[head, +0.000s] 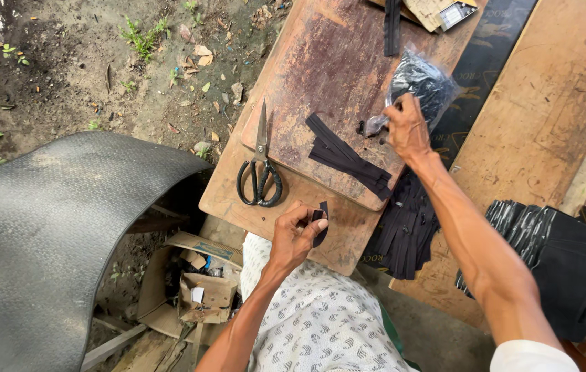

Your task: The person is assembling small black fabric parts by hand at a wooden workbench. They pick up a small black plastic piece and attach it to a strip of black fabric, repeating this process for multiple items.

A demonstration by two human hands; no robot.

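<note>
My left hand [294,234] pinches a short black strip [321,227] over the near edge of a worn wooden board [320,62]. My right hand [406,127] reaches across the board with its fingers in the mouth of a clear plastic bag [420,83] holding small black pieces. A few black strips [344,157] lie fanned out on the board between my hands. Black-handled scissors [260,172] rest on the board to the left, blades pointing away from me.
A pile of black strips [406,227] hangs off the board's right side. Stacked black material [568,255] lies at the right on wooden planks. A curved black rubber sheet [52,234] fills the lower left. A cardboard box [200,289] sits on the dirt ground.
</note>
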